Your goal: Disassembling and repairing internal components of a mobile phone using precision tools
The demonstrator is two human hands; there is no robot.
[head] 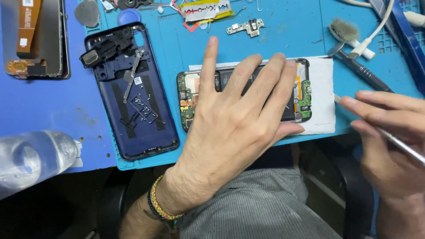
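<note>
The left hand lies flat, fingers spread apart, palm down on an opened phone whose back is off. The phone shows a green circuit board at each end, a copper patch near its left end and a dark battery in the middle. It rests on a white pad over a blue work mat. Most of the phone sits under the fingers and palm, so only its two ends and top edge peek out beside the hand. Left of the hand lies the dark blue back cover, inside up, just beside the phone. To the right, the right hand pinches a thin metal tool, its fingers closed on the shaft. That hand is blurred and cut by the frame edge, and the tool's tip is hard to make out.
</note>
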